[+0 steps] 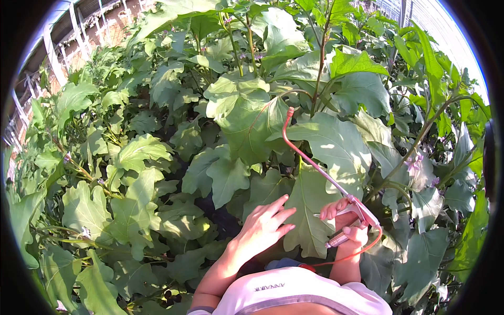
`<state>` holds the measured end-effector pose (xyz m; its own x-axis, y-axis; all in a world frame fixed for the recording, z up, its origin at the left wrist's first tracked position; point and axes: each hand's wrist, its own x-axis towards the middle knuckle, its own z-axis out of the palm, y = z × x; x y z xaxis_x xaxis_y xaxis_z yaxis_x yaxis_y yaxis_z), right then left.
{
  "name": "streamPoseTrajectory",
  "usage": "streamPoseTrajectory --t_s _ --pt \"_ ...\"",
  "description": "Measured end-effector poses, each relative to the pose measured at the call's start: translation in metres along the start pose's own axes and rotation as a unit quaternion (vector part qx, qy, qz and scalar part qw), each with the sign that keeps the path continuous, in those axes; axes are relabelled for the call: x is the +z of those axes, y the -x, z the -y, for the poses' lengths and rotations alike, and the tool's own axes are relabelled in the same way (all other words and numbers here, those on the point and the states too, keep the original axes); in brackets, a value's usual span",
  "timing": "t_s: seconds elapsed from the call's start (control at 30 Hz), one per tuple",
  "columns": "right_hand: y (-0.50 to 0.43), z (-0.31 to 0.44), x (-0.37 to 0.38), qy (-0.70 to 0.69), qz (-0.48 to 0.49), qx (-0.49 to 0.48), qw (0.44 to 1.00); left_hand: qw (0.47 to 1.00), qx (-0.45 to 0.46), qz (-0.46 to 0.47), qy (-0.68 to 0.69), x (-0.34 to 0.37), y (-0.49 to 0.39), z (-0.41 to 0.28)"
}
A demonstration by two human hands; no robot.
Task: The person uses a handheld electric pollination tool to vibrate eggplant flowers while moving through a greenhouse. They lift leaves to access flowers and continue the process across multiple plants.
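Note:
My right hand is closed around the handle of a pink and silver sprayer gun. Its long thin wand points up and away, ending in a bent red nozzle tip among broad eggplant leaves. From the rear of the gun a thin orange-red hose loops down towards my body. My left hand, fingers spread and holding nothing, is beside a large lobed leaf to the left of the gun.
Dense eggplant plants with purple flowers surround me. A tall stem rises ahead, and a thick branch arches on the right. A brick wall with pale bars runs along the upper left. Bright translucent sheeting stands at upper right.

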<state>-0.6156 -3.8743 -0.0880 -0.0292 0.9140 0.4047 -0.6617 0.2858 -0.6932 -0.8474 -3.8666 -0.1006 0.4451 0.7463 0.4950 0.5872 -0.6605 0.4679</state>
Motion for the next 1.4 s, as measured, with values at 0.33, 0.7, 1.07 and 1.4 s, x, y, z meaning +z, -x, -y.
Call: streamPoseTrajectory --t_s 0.33,0.7,1.07,1.4 --pt "-0.14 -0.114 0.036 -0.095 0.208 0.034 0.973 0.987 -0.116 -0.091 -0.064 -0.061 -0.042 0.1" --pt "-0.211 -0.209 0.087 0.025 0.162 0.017 0.986 0.998 0.003 -0.052 0.035 -0.081 -0.079 0.242" --pt "-0.4 -0.26 0.2 0.438 -0.116 -0.176 0.874 0.995 0.053 -0.037 0.072 -0.211 -0.094 0.382" --pt "-0.437 -0.298 0.212 0.509 -0.161 -0.128 0.836 0.995 0.04 -0.037 0.082 -0.263 -0.089 0.48"
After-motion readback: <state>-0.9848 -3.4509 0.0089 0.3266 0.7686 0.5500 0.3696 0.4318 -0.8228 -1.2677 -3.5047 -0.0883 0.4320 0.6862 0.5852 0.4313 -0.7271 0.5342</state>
